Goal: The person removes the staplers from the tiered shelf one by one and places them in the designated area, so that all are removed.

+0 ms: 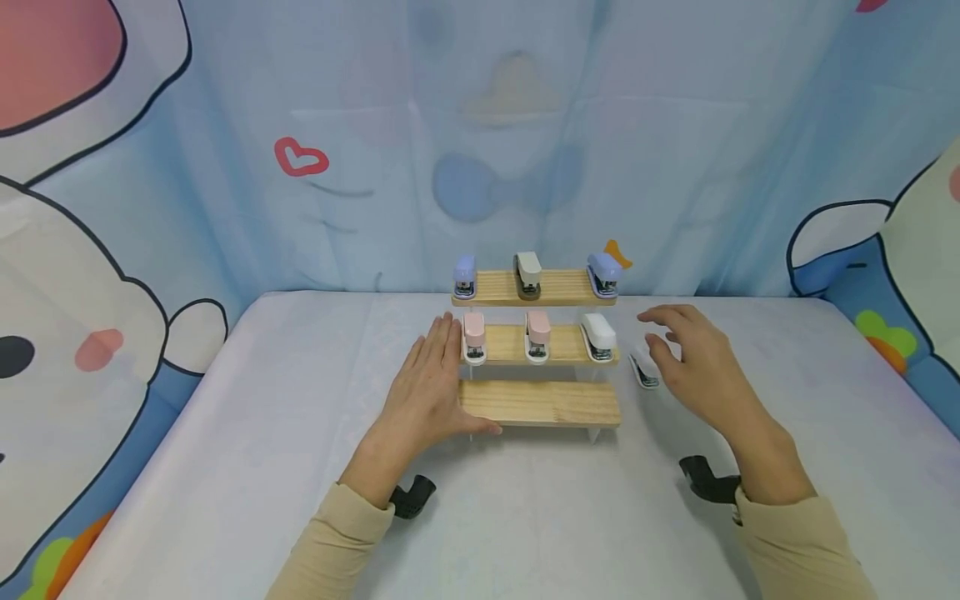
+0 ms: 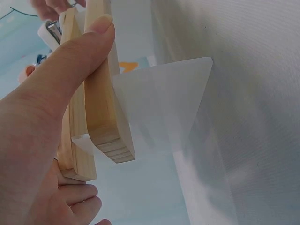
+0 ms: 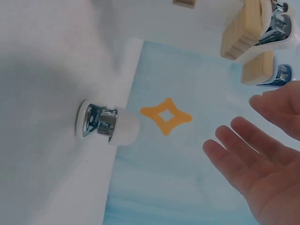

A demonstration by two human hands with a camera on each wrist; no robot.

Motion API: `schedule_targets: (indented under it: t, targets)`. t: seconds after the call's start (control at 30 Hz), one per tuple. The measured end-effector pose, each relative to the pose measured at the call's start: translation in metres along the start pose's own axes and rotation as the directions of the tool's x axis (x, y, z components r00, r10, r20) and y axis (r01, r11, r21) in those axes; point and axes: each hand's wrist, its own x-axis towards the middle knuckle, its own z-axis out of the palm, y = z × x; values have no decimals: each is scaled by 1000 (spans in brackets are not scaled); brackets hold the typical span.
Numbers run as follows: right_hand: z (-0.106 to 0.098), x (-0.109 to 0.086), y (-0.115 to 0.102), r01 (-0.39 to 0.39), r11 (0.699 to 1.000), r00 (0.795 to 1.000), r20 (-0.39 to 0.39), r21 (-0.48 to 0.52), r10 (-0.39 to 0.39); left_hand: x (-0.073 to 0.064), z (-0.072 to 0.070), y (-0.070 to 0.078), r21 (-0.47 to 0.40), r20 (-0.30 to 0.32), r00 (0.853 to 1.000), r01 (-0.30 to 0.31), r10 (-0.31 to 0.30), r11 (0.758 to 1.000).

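A three-tier wooden display stand (image 1: 540, 404) with clear supports stands on the table. My left hand (image 1: 426, 387) holds it at the left end, thumb across the front of the bottom board (image 2: 101, 93), fingers along the side. On the middle board sit a pink mini stapler (image 1: 475, 335), another pink stapler (image 1: 537, 335) and a white stapler (image 1: 598, 335). My right hand (image 1: 697, 367) hovers right of the stand with loosely bent fingers and nothing in them. Close beside its thumb, a white stapler (image 3: 126, 126) rests on the table.
On the top board are a lilac stapler (image 1: 465, 275), a white stapler with a dark base (image 1: 528, 275) and another lilac stapler (image 1: 604, 273). A white cloth covers the table (image 1: 337, 358). A blue cartoon curtain (image 1: 360, 225) hangs behind it.
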Motion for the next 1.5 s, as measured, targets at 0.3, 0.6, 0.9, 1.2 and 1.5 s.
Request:
schedule_targets:
  t: [0.3, 0.6, 0.9, 1.2, 1.5]
  targets:
    - [0, -1, -16, 96, 995, 991, -92, 24, -93, -1, 1, 0, 4, -21, 1000, -10, 11, 1000]
    - [13, 0, -36, 229, 973, 963, -149, 15, -225, 0, 2, 0, 6, -11, 1000, -7, 7, 1000]
    - [27, 0, -41, 242, 970, 966, -89, -6, -242, 0, 1, -1, 6, -3, 1000, -2, 2, 1000]
    - [30, -1, -46, 206, 977, 975, -73, -60, -210, 0, 2, 0, -1, -17, 1000, -4, 4, 1000]
    - [27, -1, -47, 214, 975, 974, -64, -56, -217, 0, 1, 0, 3, -21, 1000, -7, 7, 1000]
